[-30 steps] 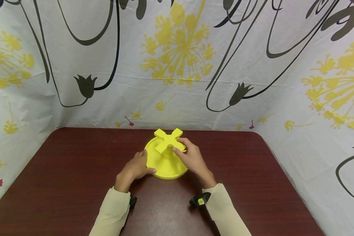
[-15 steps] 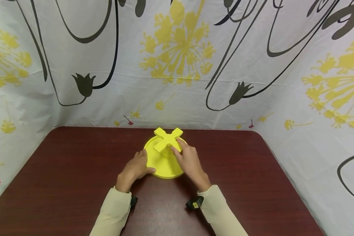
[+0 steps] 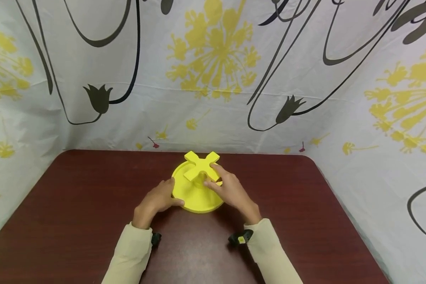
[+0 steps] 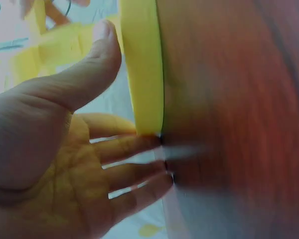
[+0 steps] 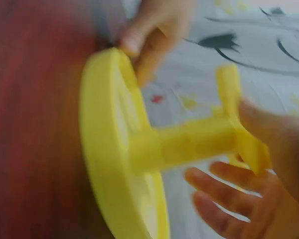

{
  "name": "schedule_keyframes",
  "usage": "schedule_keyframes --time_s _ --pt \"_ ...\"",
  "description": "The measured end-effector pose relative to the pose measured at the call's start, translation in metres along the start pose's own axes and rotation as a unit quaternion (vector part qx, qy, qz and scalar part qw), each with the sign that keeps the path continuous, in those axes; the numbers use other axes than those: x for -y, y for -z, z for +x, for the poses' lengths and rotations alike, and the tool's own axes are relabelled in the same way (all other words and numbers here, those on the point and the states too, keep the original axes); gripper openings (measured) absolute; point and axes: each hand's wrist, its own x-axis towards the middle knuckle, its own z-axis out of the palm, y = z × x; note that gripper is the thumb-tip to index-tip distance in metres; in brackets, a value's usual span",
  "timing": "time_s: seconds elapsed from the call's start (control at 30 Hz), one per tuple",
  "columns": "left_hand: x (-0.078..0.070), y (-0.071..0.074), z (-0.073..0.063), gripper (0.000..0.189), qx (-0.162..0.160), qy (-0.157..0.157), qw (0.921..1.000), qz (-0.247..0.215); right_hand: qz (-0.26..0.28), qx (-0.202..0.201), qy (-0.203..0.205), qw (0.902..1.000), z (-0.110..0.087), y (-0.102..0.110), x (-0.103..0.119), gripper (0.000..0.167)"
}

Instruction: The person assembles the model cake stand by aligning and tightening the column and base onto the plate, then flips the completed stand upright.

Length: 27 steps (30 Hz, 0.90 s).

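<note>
A yellow toy-like piece stands on the table: a round, shallow rimmed base (image 3: pixel 195 199), a thick post (image 5: pixel 187 143) rising from its middle and a cross-shaped top (image 3: pixel 201 166). My left hand (image 3: pixel 159 197) rests against the left side of the base. In the left wrist view its fingers (image 4: pixel 134 172) lie straight and spread, and the thumb (image 4: pixel 97 64) touches the rim. At the cross's right side, thumb and index finger of my right hand (image 3: pixel 234 193) pinch an arm of it. The other right fingers (image 5: pixel 226 194) hang loosely beside the post in the right wrist view.
The dark reddish-brown table (image 3: pixel 92 205) has rounded far corners. A pale cloth (image 3: pixel 213 79) with yellow and dark flower prints hangs behind it and along both sides. Black bands (image 3: pixel 241 238) sit at both wrists.
My right hand shifted slightly left, then back right, staying at the cross. The cross has barely turned, if at all. My left hand stays at the base. The head view tilts slightly.
</note>
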Motion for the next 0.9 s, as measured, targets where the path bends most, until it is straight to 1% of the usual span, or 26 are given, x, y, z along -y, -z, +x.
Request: schedule_keyframes --time_s 0.1,0.17,0.23,0.33,0.47,0.57,0.6,0.77,0.9 --pt "0.007 0.004 0.001 0.090 0.001 -0.024 0.9996 -0.015 0.025 0.066 0.005 0.9975 -0.001 0.014 -0.009 0.081" --pt "0.010 0.006 0.002 0.094 0.012 -0.030 0.9993 -0.020 0.035 0.094 0.011 0.9949 -0.002 0.021 -0.017 0.089" --pt "0.011 0.006 0.001 0.097 0.025 -0.026 0.9991 -0.022 0.037 0.113 0.020 0.9927 -0.003 0.026 -0.025 0.097" --pt "0.011 0.005 0.000 0.098 0.040 -0.012 0.9990 -0.015 0.035 0.145 0.020 0.9885 -0.005 0.030 -0.036 0.111" --pt "0.010 0.003 0.000 0.095 0.040 0.001 0.9991 -0.013 0.010 0.186 -0.020 0.9823 -0.008 0.025 -0.047 0.121" --pt "0.009 0.003 0.000 0.092 0.037 0.004 0.9993 -0.011 -0.011 0.195 -0.048 0.9795 -0.009 0.020 -0.050 0.122" --pt "0.009 0.003 0.000 0.091 0.036 0.004 0.9993 -0.010 -0.015 0.193 -0.050 0.9799 -0.009 0.018 -0.052 0.122" --pt "0.006 0.002 0.001 0.084 0.022 -0.001 0.9997 -0.008 -0.024 0.158 -0.030 0.9868 -0.007 0.012 -0.053 0.123" --pt "0.004 0.002 0.001 0.081 0.009 -0.011 0.9999 -0.008 -0.024 0.145 -0.023 0.9888 -0.006 0.011 -0.052 0.121"
